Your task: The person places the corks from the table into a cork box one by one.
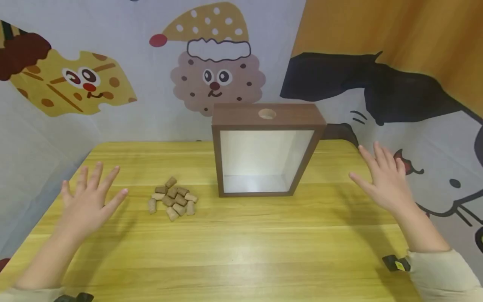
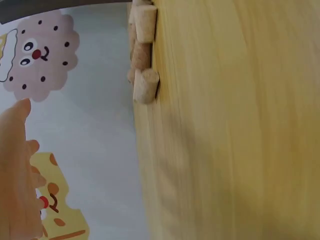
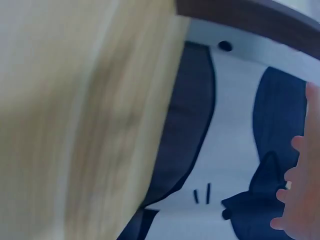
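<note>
A loose pile of several brown and tan corks (image 1: 175,200) lies on the wooden table, left of the middle. In the left wrist view some corks (image 2: 145,86) show at the table's far side. My left hand (image 1: 87,203) hovers to the left of the pile, fingers spread and holding nothing. Behind the table's middle stands an upright brown-framed box (image 1: 216,163) with a clear or pale front and a round hole (image 1: 267,113) in its top. Over the table's right edge, apart from the box, my right hand (image 1: 386,180) is raised with straight, spread fingers and nothing in it.
The yellow wood-grain table (image 1: 234,247) reaches back to a cloth backdrop (image 1: 151,92) printed with cartoon figures. Dark straps (image 1: 396,263) sit at both wrists. Part of the box's dark frame (image 3: 240,17) crosses the top of the right wrist view.
</note>
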A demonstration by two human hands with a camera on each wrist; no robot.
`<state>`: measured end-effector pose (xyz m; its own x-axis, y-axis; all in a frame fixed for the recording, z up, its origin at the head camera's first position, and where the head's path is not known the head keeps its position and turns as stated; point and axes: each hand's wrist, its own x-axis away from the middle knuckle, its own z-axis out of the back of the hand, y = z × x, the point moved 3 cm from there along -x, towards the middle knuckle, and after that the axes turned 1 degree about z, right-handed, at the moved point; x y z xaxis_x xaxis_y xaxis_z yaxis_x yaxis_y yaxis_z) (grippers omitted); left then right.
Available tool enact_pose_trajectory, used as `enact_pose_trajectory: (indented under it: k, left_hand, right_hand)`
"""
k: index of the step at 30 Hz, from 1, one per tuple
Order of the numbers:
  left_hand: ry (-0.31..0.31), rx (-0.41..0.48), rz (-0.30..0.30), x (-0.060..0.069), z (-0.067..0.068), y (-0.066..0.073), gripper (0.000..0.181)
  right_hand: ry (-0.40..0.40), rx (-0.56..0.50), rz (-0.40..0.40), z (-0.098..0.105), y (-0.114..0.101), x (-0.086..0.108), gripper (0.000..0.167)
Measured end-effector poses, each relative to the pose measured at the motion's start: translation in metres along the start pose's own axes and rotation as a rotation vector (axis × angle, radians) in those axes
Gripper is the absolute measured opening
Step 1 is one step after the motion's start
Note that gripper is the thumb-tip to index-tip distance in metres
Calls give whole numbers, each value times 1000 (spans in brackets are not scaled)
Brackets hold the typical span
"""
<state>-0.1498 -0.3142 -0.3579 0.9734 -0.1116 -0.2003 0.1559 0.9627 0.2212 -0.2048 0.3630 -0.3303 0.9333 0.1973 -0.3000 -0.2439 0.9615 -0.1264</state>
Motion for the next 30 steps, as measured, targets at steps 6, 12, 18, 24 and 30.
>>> enact_pose_trajectory:
  k: [6,12,18,24,30]
  left_hand:
    - [72,104,-12,1,-8,11,68]
    - [164,261,-5,1,-23,20,64]
    - [204,427,2,4,-40,24,59]
    - [164,629,49,7,-55,24,58]
    - [54,730,206,9,-72,20,63]
  right_hand:
    - [168,-220,56,16,-28,-7,70]
    - [337,-486,143,27,-55,-17,67]
    - [469,-658,243,33,-82,-30,69]
    - [506,-746,291,35,-111,-45,76]
    - [452,-825,262,35,-129,-60,67]
